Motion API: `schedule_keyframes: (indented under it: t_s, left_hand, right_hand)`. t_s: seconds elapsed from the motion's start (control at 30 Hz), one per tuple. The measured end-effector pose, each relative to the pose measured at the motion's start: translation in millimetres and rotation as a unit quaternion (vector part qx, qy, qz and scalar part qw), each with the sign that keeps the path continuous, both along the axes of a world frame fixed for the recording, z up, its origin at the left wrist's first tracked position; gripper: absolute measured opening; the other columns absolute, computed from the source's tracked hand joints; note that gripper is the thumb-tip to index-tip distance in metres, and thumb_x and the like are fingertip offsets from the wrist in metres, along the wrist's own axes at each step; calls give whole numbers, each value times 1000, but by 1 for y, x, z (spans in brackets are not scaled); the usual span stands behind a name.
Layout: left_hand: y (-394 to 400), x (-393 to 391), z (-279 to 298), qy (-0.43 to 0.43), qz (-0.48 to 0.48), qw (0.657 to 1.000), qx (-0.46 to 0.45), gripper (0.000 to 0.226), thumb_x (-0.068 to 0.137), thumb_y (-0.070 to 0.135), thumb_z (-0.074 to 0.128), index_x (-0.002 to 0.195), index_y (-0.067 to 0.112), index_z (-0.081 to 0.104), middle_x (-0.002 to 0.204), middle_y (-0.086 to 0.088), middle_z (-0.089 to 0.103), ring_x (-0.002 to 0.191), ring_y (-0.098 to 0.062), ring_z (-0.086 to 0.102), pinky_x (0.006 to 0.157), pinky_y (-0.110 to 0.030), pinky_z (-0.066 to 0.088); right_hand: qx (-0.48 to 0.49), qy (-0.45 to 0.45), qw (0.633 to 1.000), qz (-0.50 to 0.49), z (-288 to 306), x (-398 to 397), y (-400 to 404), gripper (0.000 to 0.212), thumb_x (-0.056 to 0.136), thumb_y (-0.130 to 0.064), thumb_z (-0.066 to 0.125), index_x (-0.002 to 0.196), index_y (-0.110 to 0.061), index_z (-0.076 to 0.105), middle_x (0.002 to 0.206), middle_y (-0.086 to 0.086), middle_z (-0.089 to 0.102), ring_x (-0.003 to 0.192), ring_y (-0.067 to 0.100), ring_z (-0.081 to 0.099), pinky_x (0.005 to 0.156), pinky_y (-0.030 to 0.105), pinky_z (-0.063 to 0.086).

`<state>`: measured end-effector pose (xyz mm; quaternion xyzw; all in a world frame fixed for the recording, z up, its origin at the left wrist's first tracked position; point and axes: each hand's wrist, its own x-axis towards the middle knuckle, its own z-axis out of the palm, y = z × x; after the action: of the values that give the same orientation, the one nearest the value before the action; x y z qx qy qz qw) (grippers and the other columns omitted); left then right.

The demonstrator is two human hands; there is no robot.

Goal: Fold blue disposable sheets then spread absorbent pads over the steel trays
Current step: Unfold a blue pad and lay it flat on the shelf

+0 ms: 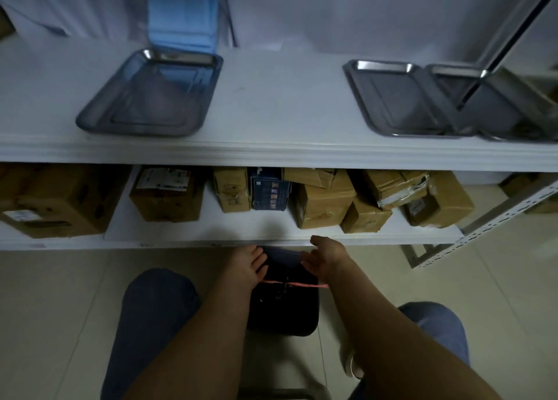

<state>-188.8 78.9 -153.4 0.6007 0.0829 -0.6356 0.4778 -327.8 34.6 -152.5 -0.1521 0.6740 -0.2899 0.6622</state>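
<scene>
Both hands point(246, 267) point(324, 259) open at shelf edge point(181, 244).

Both bare forearms reach forward and down between the knees. The left hand point(249, 265) and right hand point(324, 256) face each other, fingers loosely extended.

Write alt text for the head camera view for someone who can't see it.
A seated person's left hand and right hand reach toward a dark bag under a white shelf that holds three steel trays and folded blue sheets.
</scene>
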Motion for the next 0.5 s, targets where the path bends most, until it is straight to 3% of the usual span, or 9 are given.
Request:
schedule_keyframes:
  t_s: [0.17, 0.3, 0.37, 0.5]
  left_hand:
    - [-2, 6, 39, 31, 29, 999, -34, 39, 100, 13, 34, 137, 1, 41, 143, -13, 46, 135, -24, 42, 111, -37, 32]
    - [-5, 7, 69, -2, 26, 998, -59, 34, 99, 14, 41, 130, 1, 49, 135, -12, 54, 127, -23, 50, 100, -34, 39]
    - [-9, 9, 82, -21, 19, 996, -79, 34, 98, 15, 44, 129, 4, 50, 129, -10, 58, 120, -22, 54, 93, -33, 40]
    - [-16, 15, 108, -29, 17, 993, -116, 36, 98, 15, 44, 132, 3, 48, 134, -11, 54, 126, -24, 50, 103, -35, 38]
  right_hand:
    - [-54, -26, 998, 21, 36, 7, -3, 26, 98, -16, 44, 121, -7, 52, 125, 13, 50, 99, 25, 59, 82, 37, 46]
    - [-90, -38, 994, 45, 68, 15, -6, 13, 98, -18, 46, 96, -11, 57, 102, 8, 55, 76, 15, 59, 64, 28, 47]
    - [-105, -38, 992, 59, 87, 19, -9, 17, 96, -15, 45, 85, -12, 57, 86, 6, 57, 69, 14, 55, 60, 26, 45]
    - [-144, -51, 986, 68, 129, 28, -11, 18, 97, -12, 44, 89, -10, 60, 70, 5, 50, 60, 14, 46, 56, 25, 40]
